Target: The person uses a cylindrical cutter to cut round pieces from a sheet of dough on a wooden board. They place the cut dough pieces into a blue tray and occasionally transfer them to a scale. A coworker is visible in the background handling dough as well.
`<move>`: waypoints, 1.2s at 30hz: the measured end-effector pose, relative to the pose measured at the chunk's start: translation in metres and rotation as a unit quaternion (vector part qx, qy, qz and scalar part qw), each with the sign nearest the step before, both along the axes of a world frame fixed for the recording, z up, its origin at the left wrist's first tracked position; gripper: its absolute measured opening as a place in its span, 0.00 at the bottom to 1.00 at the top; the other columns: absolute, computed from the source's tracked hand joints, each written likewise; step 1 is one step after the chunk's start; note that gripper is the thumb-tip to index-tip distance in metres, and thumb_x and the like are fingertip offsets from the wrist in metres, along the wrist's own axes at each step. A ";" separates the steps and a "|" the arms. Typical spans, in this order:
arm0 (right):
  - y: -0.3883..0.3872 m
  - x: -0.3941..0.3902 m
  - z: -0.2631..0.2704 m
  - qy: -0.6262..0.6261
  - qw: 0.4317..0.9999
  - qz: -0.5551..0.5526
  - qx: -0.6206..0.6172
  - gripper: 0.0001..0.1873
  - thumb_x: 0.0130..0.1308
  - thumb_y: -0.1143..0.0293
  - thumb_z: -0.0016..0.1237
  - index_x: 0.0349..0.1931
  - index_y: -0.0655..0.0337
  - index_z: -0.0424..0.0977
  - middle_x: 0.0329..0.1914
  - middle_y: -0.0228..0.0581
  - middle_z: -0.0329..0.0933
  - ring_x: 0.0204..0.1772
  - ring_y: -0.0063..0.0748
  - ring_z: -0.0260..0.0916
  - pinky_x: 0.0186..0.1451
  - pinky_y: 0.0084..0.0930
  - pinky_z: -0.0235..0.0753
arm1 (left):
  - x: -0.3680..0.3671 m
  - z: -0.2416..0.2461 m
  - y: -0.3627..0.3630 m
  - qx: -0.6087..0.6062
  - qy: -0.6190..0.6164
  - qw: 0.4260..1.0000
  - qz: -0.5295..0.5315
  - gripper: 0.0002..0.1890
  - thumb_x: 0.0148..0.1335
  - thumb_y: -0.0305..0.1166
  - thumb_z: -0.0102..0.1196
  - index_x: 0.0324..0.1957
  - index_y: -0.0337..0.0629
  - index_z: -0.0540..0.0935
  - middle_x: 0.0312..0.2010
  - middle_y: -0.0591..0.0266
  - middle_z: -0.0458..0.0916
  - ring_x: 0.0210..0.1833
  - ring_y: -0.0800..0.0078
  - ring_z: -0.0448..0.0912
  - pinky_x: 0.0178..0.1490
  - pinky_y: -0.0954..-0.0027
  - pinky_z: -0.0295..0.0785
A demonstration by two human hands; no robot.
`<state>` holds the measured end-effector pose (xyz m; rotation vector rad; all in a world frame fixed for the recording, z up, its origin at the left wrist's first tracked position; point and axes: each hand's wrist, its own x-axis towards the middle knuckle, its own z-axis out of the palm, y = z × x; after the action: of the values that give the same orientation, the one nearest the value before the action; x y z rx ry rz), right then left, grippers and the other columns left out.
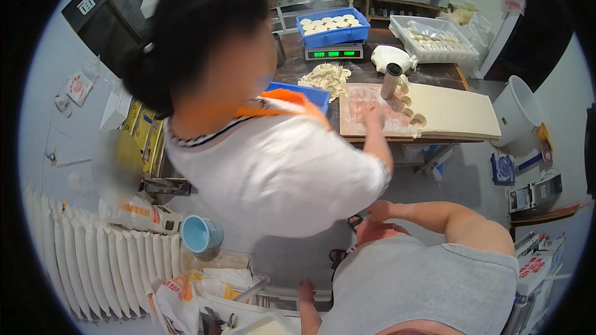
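Note:
My right hand (379, 210) hangs by my red shorts (379, 232), its fingers partly hidden. Lower down, my left hand (306, 290) is beside a pale ledge (288, 294), and nothing shows clearly in it. Before me a co-worker in a white shirt (279, 177) and orange apron leans toward the table. The co-worker's hand (375, 115) is over a floured board (361, 102), near an upright metal cylinder (390, 83). A thick dough sheet (454, 107) with round bites cut from its edge covers the board's right side.
Dough scraps (326, 79) lie near a blue crate (333, 28) of dough rounds on a digital scale (334, 52). A white crate (433, 39) holds more pieces. A white bin (519, 107), blue bucket (201, 234) and stacked white sacks (109, 265) stand around.

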<state>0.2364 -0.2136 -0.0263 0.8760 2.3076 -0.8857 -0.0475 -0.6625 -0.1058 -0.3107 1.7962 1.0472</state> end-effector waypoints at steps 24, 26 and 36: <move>-0.141 -0.112 -0.121 -0.093 0.995 -0.033 -0.035 0.20 0.69 0.51 0.60 0.49 0.55 0.92 0.50 0.49 0.92 0.54 0.56 0.89 0.61 0.54 0.84 | -0.356 -0.019 -0.091 -0.013 0.031 0.973 -0.227 0.11 0.72 0.37 0.62 0.42 0.39 0.83 0.29 0.62 0.80 0.26 0.68 0.80 0.23 0.62 0.68; -0.144 -0.161 -0.113 -0.036 0.999 -0.024 0.027 0.20 0.69 0.50 0.60 0.48 0.54 0.93 0.47 0.50 0.92 0.51 0.58 0.90 0.58 0.56 0.85 | -0.402 -0.002 -0.076 -0.114 0.022 0.985 -0.129 0.11 0.72 0.38 0.62 0.42 0.39 0.82 0.30 0.61 0.80 0.26 0.68 0.79 0.23 0.62 0.67; -0.131 -0.326 -0.084 -0.009 0.983 -0.163 0.080 0.18 0.75 0.54 0.55 0.41 0.57 0.91 0.46 0.51 0.89 0.53 0.59 0.88 0.54 0.60 0.87 | -0.598 0.030 0.079 -0.082 0.073 0.980 -0.164 0.16 0.76 0.38 0.60 0.61 0.46 0.81 0.41 0.60 0.84 0.37 0.69 0.82 0.35 0.63 0.75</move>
<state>-0.0898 -0.3447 -0.1106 1.3530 2.2815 -0.8249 -0.6460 -0.5834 -0.0754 -0.0327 1.9888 0.7066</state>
